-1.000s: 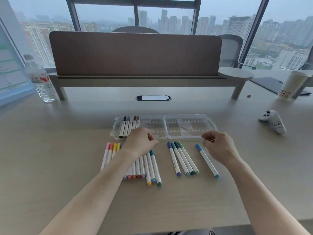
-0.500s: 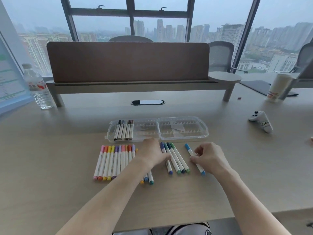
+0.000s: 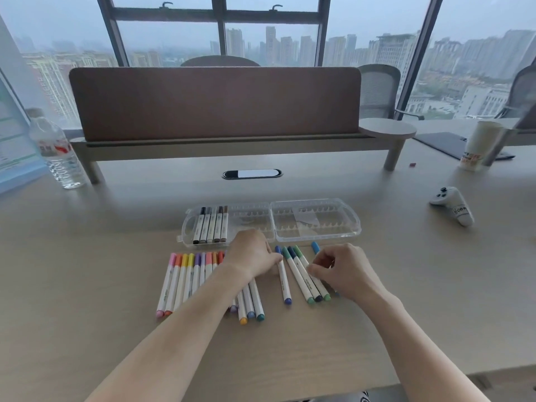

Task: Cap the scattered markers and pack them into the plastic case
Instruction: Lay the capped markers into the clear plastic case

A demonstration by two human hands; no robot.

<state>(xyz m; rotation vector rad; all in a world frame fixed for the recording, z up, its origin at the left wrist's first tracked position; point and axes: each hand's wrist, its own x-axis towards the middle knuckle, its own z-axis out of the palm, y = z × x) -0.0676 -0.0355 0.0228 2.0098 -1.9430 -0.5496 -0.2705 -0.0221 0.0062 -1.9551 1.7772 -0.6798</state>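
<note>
Clear plastic case (image 3: pixel 316 220) lying open and flat on the desk (image 3: pixel 116 285), at 12 o'clock from both hands. Five markers in case (image 3: pixel 211 224) side by side in its left half, with black, grey and brown caps. Right half holding only a clear sheet.

Left hand (image 3: pixel 252 253) just at 6 o'clock from the case, palm down, fingers curled in, resting over the right end of the warm row. Fingertips right beside the blue marker (image 3: pixel 283 275); cannot tell if pinching it or only touching.

Warm row of markers (image 3: pixel 185 281) at 9 o'clock from the left hand, lying close together: pink, orange, yellow, purple, red caps on. Three more markers (image 3: pixel 251 303) poking out from under the left wrist toward 6 o'clock, with orange, blue and teal ends.

Three green and dark markers (image 3: pixel 304 278) lying tight together between the two hands, tilted a little.

Right hand (image 3: pixel 345 271) at 3 o'clock from those three, fingers bent, fingertips down on the nearest one. Light blue marker (image 3: pixel 315 247) mostly hidden under this hand, only its cap peeking out at 12 o'clock.

Water bottle (image 3: pixel 56 152) far off at 10 o'clock. White game controller (image 3: pixel 452 205) at 2 o'clock. Paper cup (image 3: pixel 480 146) farther out at 2 o'clock.
</note>
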